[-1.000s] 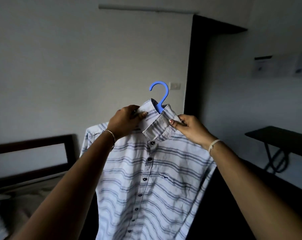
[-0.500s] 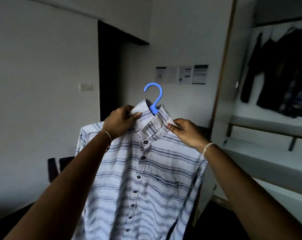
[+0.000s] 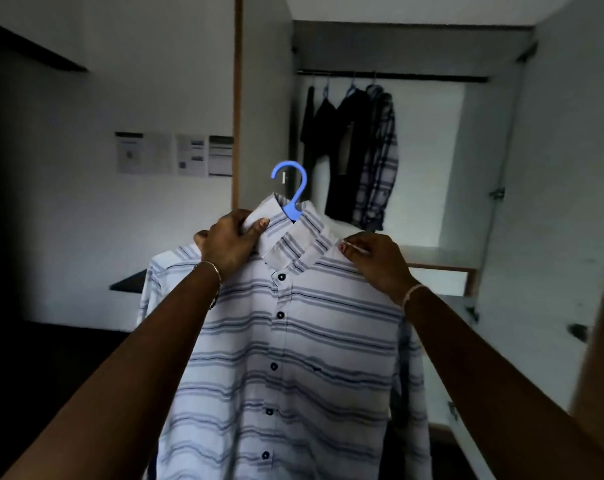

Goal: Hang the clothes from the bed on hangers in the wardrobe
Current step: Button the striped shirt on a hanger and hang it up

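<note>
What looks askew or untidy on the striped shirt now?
The collar of the white blue-striped button shirt sits lopsided around the blue plastic hanger hook: the left hand holds one side raised, while the right hand pinches the other side down. Nothing else stands out.

shirt (image 3: 293, 341) seemingly on hanger (image 3: 290, 213), before wardrobe (image 3: 432, 168)

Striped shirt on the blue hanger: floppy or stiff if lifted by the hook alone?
Probably floppy: the striped shirt hangs limp, its cloth rippled. Likely light: the left hand and right hand hold it by pinching the collar.
</note>
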Demonstrator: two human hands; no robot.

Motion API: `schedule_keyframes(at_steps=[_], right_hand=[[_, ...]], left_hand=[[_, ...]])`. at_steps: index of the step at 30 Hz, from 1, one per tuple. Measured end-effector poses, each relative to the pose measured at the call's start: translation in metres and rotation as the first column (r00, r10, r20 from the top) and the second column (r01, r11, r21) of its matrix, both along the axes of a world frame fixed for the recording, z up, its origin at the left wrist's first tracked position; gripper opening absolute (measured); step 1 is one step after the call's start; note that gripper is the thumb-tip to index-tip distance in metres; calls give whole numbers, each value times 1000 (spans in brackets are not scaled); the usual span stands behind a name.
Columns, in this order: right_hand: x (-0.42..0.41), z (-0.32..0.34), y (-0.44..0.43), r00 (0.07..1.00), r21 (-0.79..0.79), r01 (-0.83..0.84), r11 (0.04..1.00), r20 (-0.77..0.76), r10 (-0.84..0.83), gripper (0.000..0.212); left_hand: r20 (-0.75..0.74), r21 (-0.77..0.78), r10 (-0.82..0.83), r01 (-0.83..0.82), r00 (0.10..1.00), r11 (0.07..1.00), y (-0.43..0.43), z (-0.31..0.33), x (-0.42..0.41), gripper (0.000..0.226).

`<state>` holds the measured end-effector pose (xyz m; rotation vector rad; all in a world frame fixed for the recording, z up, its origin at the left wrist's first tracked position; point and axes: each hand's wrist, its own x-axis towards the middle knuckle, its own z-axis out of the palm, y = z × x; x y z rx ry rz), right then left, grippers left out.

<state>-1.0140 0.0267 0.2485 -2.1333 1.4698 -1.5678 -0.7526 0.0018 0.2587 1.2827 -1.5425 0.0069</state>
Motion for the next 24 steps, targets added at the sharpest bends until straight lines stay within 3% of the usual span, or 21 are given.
schedule_keyframes(at_steps=[5,8,12,15,21,24], right_hand=[[-99,26,-79,993,47,121,992,-5,-121,40],[-158,42,-113,985,58,161,985,48,-164,34],[-222,54,-153,937,68,-28,997,350,2,18],[-265,59,-184,852,84,-164,983,515,98,18],[-365,67,-262,754,106,-455,884,575,319,39],[-409,83,-306,785,83,-431,898,526,328,43]], left_hand=[[-137,5,-226,229,964,973,-125,18,-84,36],[-142,34,-240,247,960,969,-183,36,-131,39],[-264,36,-445,470,855,882,-251,61,-200,29],[-259,17,-501,523,825,852,-302,81,-242,33],[-207,-31,-563,570,800,821,-413,106,-336,65],[-155,-56,-569,567,808,822,-460,125,-383,64]])
